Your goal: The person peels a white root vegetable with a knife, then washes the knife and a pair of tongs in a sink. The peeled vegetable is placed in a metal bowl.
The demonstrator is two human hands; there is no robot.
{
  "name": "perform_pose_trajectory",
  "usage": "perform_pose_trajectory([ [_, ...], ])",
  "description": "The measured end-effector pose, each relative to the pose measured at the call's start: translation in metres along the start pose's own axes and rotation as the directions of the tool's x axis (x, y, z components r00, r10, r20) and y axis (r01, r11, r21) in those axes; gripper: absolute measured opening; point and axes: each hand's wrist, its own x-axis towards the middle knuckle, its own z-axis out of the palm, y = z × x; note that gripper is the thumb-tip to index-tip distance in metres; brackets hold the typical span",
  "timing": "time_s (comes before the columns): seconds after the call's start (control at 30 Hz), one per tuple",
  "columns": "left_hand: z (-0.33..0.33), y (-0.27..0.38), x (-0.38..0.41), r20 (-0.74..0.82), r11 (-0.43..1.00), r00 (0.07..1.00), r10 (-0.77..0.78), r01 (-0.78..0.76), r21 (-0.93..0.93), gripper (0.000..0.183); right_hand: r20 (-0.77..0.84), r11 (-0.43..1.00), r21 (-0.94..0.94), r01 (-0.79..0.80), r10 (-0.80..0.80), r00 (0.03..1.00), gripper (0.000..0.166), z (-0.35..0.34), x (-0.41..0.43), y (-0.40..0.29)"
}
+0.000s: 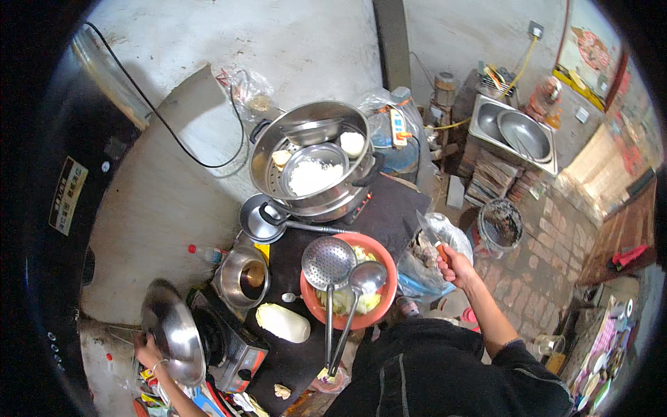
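My left hand (148,354) grips the edge of a large metal wok or pan (174,333), tilted up beside a gas stove (242,365). In my right hand (456,268) is a knife (430,229) by its orange-brown handle, blade up and leftward, over a plastic bag. Between my hands, a napa cabbage (283,323) lies on the dark tabletop. An orange-pink basin (388,307) holds cut cabbage; a perforated skimmer (329,260) and a ladle (368,278) rest across it. A steel pot (224,281) with dark liquid stands left of it.
A big steamer (312,206) with bowls of white food stands at the back. Nearby are a long-handled pan (260,224), a bottle (208,253) and a power strip (398,127). Right of the table are a bagged bundle (453,234), a bucket (500,227) and a metal sink (547,161).
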Motion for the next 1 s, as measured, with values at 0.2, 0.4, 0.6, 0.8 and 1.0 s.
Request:
perform_pose_trajectory([
  [0.2, -0.051, 0.256, 0.006, 0.048, 0.840, 0.959, 0.279, -0.220, -0.496, 0.021, 0.041, 0.995, 0.059, -0.083, 0.080, 0.996, 0.040, -0.003, 0.035, -0.013],
  [0.4, 0.006, 0.486, 0.011, 0.007, 0.682, 0.846, 0.533, -0.425, -0.595, 0.025, -0.063, 0.998, 0.062, -0.032, 0.036, 0.997, 0.041, -0.042, 0.034, -0.017],
  [0.6, 0.056, 0.587, 0.030, 0.057, 0.663, 0.786, 0.616, -0.478, -0.576, 0.030, -0.186, 0.986, 0.169, 0.001, 0.031, 0.982, 0.041, -0.096, 0.015, -0.003],
  [0.8, 0.099, 0.618, 0.020, 0.083, 0.685, 0.758, 0.647, -0.530, -0.499, 0.030, -0.308, 0.984, 0.172, 0.049, 0.006, 0.951, 0.039, -0.130, 0.002, -0.010],
  [1.0, 0.108, 0.618, 0.019, 0.114, 0.714, 0.751, 0.650, -0.552, -0.431, 0.030, -0.297, 0.985, 0.156, 0.076, -0.027, 0.954, 0.040, -0.125, 0.005, -0.025],
])
